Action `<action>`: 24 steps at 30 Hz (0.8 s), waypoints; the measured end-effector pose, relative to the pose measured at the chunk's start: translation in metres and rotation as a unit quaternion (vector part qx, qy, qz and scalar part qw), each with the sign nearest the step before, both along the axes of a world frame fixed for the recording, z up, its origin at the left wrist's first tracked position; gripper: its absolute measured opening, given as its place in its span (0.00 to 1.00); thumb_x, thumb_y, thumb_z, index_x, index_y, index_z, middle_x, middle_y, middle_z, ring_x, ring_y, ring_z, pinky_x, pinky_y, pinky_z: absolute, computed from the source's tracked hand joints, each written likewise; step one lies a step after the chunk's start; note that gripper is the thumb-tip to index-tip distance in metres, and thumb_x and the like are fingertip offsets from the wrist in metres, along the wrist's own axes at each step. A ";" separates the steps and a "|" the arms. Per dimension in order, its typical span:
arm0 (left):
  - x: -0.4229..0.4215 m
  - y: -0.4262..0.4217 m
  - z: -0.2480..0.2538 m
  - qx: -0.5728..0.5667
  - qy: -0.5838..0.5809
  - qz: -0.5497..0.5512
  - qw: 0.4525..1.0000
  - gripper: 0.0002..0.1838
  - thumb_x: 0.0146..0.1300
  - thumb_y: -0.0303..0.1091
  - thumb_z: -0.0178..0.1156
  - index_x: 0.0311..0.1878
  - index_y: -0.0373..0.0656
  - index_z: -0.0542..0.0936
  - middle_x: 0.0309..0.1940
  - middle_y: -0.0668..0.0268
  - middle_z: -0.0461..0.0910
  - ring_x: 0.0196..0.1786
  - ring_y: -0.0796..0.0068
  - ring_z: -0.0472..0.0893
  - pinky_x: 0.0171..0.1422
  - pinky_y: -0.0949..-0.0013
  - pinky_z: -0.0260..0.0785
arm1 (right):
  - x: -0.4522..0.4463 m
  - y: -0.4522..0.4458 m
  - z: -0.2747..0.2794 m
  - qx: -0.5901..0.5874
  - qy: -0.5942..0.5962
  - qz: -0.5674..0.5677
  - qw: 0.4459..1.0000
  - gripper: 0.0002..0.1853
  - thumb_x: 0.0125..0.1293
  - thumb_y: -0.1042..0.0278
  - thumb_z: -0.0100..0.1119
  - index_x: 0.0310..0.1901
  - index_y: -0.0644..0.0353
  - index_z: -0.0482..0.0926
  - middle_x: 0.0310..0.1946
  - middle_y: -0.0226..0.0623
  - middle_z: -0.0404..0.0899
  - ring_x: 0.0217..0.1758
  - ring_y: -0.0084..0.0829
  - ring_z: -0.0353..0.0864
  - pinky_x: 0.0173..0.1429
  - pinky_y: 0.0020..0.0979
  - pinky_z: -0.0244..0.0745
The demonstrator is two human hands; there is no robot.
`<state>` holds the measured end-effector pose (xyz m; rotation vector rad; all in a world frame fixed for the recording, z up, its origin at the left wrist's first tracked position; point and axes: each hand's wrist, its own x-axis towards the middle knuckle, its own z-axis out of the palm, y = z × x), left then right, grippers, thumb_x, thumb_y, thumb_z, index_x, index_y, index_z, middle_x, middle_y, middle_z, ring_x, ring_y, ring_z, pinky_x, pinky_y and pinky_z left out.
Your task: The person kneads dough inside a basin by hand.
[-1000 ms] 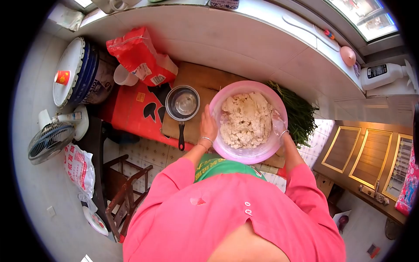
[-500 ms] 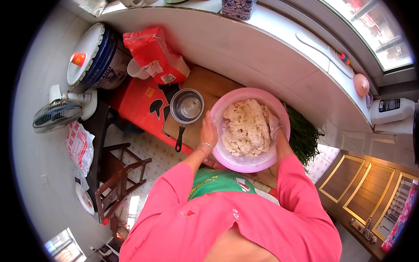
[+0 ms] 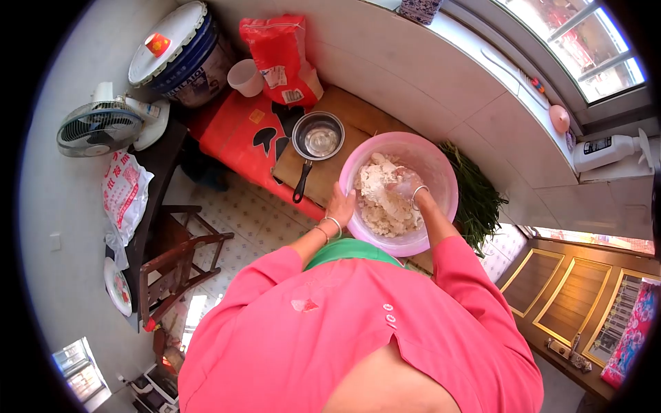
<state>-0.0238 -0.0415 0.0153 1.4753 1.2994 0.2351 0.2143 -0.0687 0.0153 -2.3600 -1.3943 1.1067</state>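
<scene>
Crumbly pale dough (image 3: 385, 215), with loose flour on top, fills part of a pink basin (image 3: 446, 206). My left hand (image 3: 339, 208) grips the basin's near-left rim from outside. Inside the basin, my right hand (image 3: 407, 183) presses into the dough, coated with flour; its fingers curl into the mass and are partly hidden. To the basin's left, a small black-handled saucepan (image 3: 318, 135) rests on a wooden board (image 3: 359, 118), with some clear liquid visible in it.
A red flour bag (image 3: 279, 58) and white cup (image 3: 246, 78) stand behind the saucepan. Long green stalks (image 3: 475, 199) lie right of the basin, by the wall. A large paint bucket (image 3: 189, 62) stands far left; a wooden chair (image 3: 182, 248) is on the floor.
My right hand has moved from the basin's right inner side leftward onto the dough, which is now broken up and pushed about. My left hand stays at the rim. The view has shifted.
</scene>
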 end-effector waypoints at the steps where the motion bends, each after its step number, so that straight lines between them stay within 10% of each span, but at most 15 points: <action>1: 0.002 0.010 -0.004 -0.005 -0.004 -0.002 1.000 0.32 0.64 0.39 0.49 0.65 0.31 0.52 0.56 0.37 0.62 0.59 0.38 0.64 0.64 0.52 0.57 | -0.009 -0.003 0.014 -0.027 -0.002 0.005 1.000 0.34 0.42 0.49 0.69 0.53 0.55 0.75 0.55 0.46 0.73 0.59 0.40 0.72 0.63 0.35 0.65; 5: 0.023 0.053 -0.011 0.274 -0.038 -0.036 0.960 0.25 0.64 0.38 0.48 0.61 0.34 0.60 0.52 0.40 0.68 0.55 0.42 0.68 0.61 0.51 0.61 | -0.028 -0.020 0.003 -0.017 -0.002 -0.006 1.000 0.28 0.38 0.57 0.70 0.46 0.52 0.76 0.48 0.45 0.76 0.53 0.39 0.74 0.57 0.35 0.69; 14: 0.041 0.072 -0.008 0.231 0.029 -0.076 0.969 0.20 0.65 0.36 0.47 0.58 0.38 0.64 0.48 0.44 0.72 0.49 0.42 0.72 0.53 0.49 0.65 | -0.049 -0.039 -0.020 -0.001 0.050 -0.098 0.994 0.22 0.38 0.61 0.69 0.38 0.57 0.79 0.32 0.49 0.81 0.40 0.47 0.81 0.47 0.38 0.75; 16: 0.042 0.073 -0.009 0.214 0.031 -0.085 0.973 0.19 0.66 0.36 0.47 0.58 0.38 0.64 0.48 0.44 0.72 0.49 0.42 0.73 0.53 0.49 0.65 | -0.051 -0.043 -0.035 0.046 0.054 -0.102 0.992 0.22 0.36 0.65 0.71 0.37 0.58 0.77 0.23 0.36 0.74 0.28 0.31 0.73 0.37 0.33 0.72; 24: 0.045 0.078 -0.013 0.241 0.028 -0.097 0.965 0.19 0.66 0.34 0.46 0.57 0.34 0.64 0.44 0.44 0.71 0.47 0.41 0.72 0.51 0.49 0.65 | -0.070 -0.024 -0.056 -0.039 0.025 -0.072 0.996 0.23 0.40 0.60 0.68 0.40 0.59 0.80 0.36 0.53 0.80 0.42 0.51 0.80 0.50 0.42 0.74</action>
